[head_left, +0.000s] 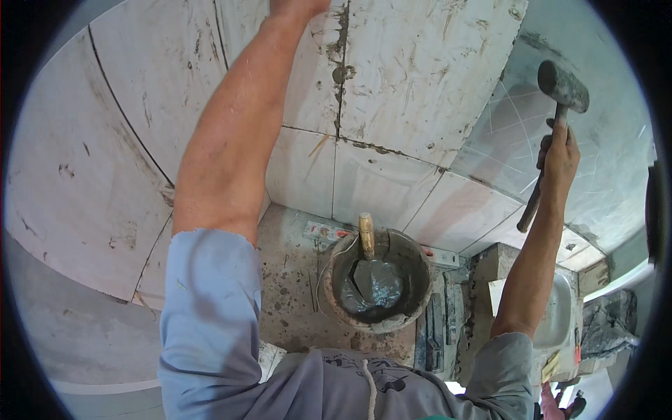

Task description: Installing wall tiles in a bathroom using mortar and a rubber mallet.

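My right hand (560, 155) grips the handle of a rubber mallet (563, 85), raised at the right before a grey plastered wall with scratched lines. The mallet's dark, mortar-smeared head is uppermost. My left arm reaches up across the tiled wall, and only the wrist side of my left hand (297, 7) shows at the top edge; its fingers are out of view. Large pale wall tiles (427, 77), streaked with mortar, cover the wall between my arms. Below them stands a bucket (420, 266) of wet grey mortar, with a wooden-handled trowel (366, 238) leaning in it.
A red-and-white spirit level (442, 257) lies behind the bucket along the wall's foot. Dark long tools (434, 329) lie to the bucket's right. Further right are a pale basin (558, 315) and a crumpled dark plastic sheet (609, 318). The floor (283, 308) is splattered with mortar.
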`<state>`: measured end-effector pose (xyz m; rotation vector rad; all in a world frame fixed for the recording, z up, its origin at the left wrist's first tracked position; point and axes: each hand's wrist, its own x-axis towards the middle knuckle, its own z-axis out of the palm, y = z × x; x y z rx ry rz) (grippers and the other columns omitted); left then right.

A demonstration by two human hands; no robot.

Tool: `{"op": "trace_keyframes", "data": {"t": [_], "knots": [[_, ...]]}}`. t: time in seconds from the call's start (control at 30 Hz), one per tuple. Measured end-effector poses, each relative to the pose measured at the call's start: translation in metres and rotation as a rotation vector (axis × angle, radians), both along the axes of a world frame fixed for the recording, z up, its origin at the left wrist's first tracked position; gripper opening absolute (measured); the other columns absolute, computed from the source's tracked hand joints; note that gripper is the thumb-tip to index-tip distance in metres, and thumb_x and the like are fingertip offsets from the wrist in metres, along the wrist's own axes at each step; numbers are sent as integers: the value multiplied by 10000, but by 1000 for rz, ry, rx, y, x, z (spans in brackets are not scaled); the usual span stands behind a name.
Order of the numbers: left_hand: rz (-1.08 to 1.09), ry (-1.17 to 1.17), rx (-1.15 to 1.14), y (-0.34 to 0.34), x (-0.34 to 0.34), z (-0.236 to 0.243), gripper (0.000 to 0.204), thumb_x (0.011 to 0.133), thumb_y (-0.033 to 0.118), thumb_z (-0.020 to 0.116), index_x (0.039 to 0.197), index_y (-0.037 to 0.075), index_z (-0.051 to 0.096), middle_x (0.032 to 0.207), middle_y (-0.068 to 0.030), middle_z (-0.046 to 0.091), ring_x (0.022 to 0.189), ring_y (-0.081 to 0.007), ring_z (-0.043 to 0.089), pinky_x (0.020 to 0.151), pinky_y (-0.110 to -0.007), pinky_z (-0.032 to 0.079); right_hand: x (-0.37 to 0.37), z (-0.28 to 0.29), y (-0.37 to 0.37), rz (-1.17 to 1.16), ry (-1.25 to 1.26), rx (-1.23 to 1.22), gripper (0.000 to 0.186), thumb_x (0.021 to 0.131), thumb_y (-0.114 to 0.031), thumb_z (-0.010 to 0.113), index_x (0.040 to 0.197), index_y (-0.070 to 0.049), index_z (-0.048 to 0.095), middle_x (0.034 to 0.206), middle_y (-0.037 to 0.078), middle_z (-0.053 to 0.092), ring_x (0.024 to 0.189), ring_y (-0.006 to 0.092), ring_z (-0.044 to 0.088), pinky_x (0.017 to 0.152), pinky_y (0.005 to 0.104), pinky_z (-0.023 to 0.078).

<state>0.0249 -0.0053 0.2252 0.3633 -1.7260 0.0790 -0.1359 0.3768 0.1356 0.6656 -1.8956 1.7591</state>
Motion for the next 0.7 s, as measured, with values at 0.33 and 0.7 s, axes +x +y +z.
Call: {"op": "trace_keyframes", "data": {"t": [0.33,0.7], "knots": [[9,22,581,-24,131,-269,506,847,220,673,1317,72,560,1241,-238,562,1165,-391,524,990,-454,418,56,-58,49,-15,-214,113,418,999,-381,490,1076,13,606,560,-43,413,410,45,344,368,224,258],[-271,-22,1063,69,201,-425,390,880,210,674,1202,-4,625,1221,-206,577,1163,-338,548,997,-382,428,172,-121,34,24,-483,265,308,969,-363,560,982,-62,626,609,-34,457,456,60,398,408,236,308]]}}
